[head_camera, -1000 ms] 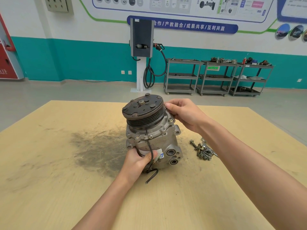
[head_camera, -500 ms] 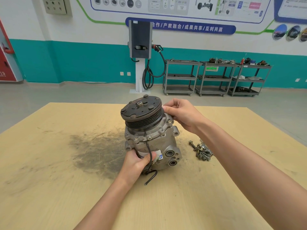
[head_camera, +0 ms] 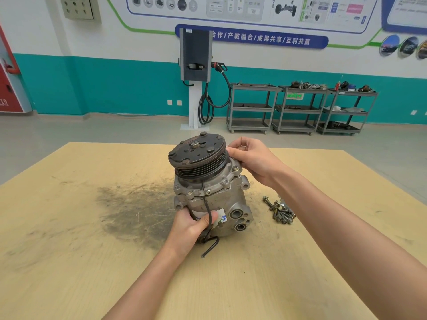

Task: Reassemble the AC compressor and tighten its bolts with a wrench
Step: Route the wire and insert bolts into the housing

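Note:
A grey AC compressor (head_camera: 221, 197) stands tilted on the wooden table (head_camera: 92, 262), its black grooved pulley (head_camera: 198, 155) facing up and towards me. My left hand (head_camera: 191, 227) grips the lower body of the compressor, thumb over the black cable (head_camera: 209, 229). My right hand (head_camera: 251, 158) sits at the pulley's right edge with curled fingers touching the rim above a bolt head (head_camera: 235, 168); what the fingertips pinch is hidden. A pile of loose bolts (head_camera: 280, 211) lies on the table right of the compressor.
A dark grease stain (head_camera: 134, 209) spreads over the table left of the compressor. Beyond the table are a charging post (head_camera: 196, 75) and three grey shelf carts (head_camera: 298, 107) against the teal wall.
My right hand has crept slightly up along the pulley's right rim. The left hand keeps its grip and the compressor stays where it was.

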Tool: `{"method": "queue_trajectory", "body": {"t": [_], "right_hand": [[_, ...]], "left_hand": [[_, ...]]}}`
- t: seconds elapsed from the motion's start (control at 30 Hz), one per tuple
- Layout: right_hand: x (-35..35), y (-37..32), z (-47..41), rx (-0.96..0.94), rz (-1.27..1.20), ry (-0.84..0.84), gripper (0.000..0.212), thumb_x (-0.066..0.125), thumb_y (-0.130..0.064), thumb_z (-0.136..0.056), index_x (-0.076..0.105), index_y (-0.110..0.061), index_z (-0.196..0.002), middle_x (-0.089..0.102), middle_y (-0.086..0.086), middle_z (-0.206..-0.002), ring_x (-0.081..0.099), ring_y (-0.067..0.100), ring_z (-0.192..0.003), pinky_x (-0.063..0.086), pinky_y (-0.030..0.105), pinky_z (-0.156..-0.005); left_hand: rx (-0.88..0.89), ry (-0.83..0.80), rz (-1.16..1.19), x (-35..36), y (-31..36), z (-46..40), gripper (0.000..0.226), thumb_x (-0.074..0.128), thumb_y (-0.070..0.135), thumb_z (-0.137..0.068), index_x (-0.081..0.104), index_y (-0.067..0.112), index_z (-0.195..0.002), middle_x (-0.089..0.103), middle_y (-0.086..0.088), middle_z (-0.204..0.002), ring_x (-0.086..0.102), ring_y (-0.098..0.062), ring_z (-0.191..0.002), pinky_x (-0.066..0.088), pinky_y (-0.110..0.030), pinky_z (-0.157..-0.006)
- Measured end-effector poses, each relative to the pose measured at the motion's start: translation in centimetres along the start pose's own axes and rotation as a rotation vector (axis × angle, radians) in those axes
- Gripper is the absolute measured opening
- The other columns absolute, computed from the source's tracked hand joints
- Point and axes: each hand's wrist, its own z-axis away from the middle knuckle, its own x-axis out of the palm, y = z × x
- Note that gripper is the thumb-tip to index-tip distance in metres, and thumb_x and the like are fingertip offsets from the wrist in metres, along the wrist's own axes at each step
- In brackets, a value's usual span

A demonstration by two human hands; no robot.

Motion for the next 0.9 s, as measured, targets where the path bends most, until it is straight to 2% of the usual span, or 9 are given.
{"method": "queue_trajectory", "body": {"t": [0.1, 0.23, 0.33, 0.4, 0.47, 0.57, 0.77, 0.83, 0.9], "right_hand": [[-0.16, 0.17, 0.13, 0.003, -0.034, -0.083, 0.012, 0.057, -0.008, -0.096, 0.064, -0.005, -0.105, 0.069, 0.009, -0.09, 0.065, 0.011, -0.072, 0.052, 0.023, -0.068], [-0.06, 0.26, 0.33, 0.026, -0.045, -0.079, 0.014, 0.054, -0.007, -0.097, 0.067, -0.006, -0.092, 0.07, 0.009, -0.083, 0.059, 0.023, -0.081, 0.048, 0.034, -0.081], [0.41, 0.03, 0.24, 0.036, -0.08, -0.004, 0.008, 0.062, -0.003, -0.091, 0.06, -0.005, -0.084, 0.067, 0.009, -0.073, 0.056, 0.025, -0.075, 0.048, 0.033, -0.071], [0.43, -0.02, 0.22, 0.036, -0.096, -0.003, 0.007, 0.063, -0.003, -0.09, 0.059, -0.005, -0.085, 0.067, 0.009, -0.073, 0.057, 0.024, -0.073, 0.049, 0.033, -0.07], [0.13, 0.08, 0.34, 0.037, -0.121, -0.047, 0.003, 0.06, -0.004, -0.092, 0.062, -0.005, -0.091, 0.067, 0.011, -0.082, 0.056, 0.027, -0.079, 0.048, 0.037, -0.079], [-0.21, 0.32, 0.49, 0.047, -0.141, -0.086, 0.013, 0.054, -0.002, -0.096, 0.066, -0.005, -0.096, 0.068, 0.012, -0.087, 0.054, 0.028, -0.085, 0.042, 0.04, -0.089], [0.1, -0.03, -0.02, 0.066, -0.139, -0.011, 0.008, 0.063, 0.002, -0.088, 0.058, -0.005, -0.089, 0.066, 0.015, -0.083, 0.062, 0.021, -0.072, 0.053, 0.026, -0.065], [-0.14, 0.07, 0.05, 0.065, -0.157, -0.045, 0.007, 0.061, 0.0, -0.09, 0.06, -0.005, -0.095, 0.068, 0.015, -0.087, 0.064, 0.021, -0.075, 0.055, 0.028, -0.071], [-0.24, 0.27, 0.18, 0.061, -0.157, -0.079, 0.01, 0.056, -0.002, -0.094, 0.065, -0.005, -0.098, 0.068, 0.016, -0.092, 0.061, 0.027, -0.083, 0.051, 0.034, -0.085]], "left_hand": [[0.0, 0.001, 0.001, -0.01, -0.03, 0.02, 0.034, 0.067, 0.027, -0.077, 0.069, 0.014, -0.108, 0.075, 0.006, -0.106, 0.067, -0.01, -0.107, 0.049, -0.017, -0.089], [-0.002, -0.005, -0.004, 0.01, 0.03, 0.07, 0.03, 0.066, 0.027, -0.077, 0.068, 0.018, -0.106, 0.075, 0.012, -0.103, 0.067, -0.005, -0.104, 0.048, -0.013, -0.085], [-0.004, 0.0, -0.003, -0.04, -0.05, 0.06, 0.03, 0.066, 0.026, -0.078, 0.068, 0.017, -0.106, 0.075, 0.011, -0.104, 0.067, -0.006, -0.104, 0.048, -0.014, -0.085], [-0.012, -0.001, -0.007, -0.07, -0.07, 0.03, 0.029, 0.066, 0.028, -0.077, 0.069, 0.018, -0.104, 0.076, 0.011, -0.102, 0.068, -0.006, -0.103, 0.048, -0.014, -0.085], [-0.015, -0.002, -0.01, -0.06, -0.04, 0.03, 0.027, 0.066, 0.028, -0.077, 0.07, 0.02, -0.102, 0.076, 0.011, -0.101, 0.068, -0.005, -0.102, 0.049, -0.014, -0.084], [-0.013, -0.004, -0.009, -0.01, 0.11, 0.08, 0.029, 0.066, 0.026, -0.077, 0.069, 0.018, -0.105, 0.075, 0.013, -0.102, 0.068, -0.004, -0.102, 0.048, -0.013, -0.083], [-0.012, 0.0, -0.02, 0.04, 0.31, 0.16, 0.03, 0.065, 0.026, -0.077, 0.068, 0.016, -0.105, 0.075, 0.013, -0.101, 0.068, -0.003, -0.101, 0.047, -0.012, -0.083], [-0.017, 0.0, -0.022, 0.05, 0.33, 0.16, 0.03, 0.065, 0.026, -0.077, 0.069, 0.016, -0.105, 0.076, 0.012, -0.101, 0.068, -0.003, -0.101, 0.047, -0.012, -0.083], [-0.02, 0.006, -0.024, 0.01, 0.31, 0.14, 0.031, 0.066, 0.027, -0.077, 0.069, 0.015, -0.105, 0.076, 0.009, -0.102, 0.068, -0.006, -0.102, 0.048, -0.014, -0.084]]}}
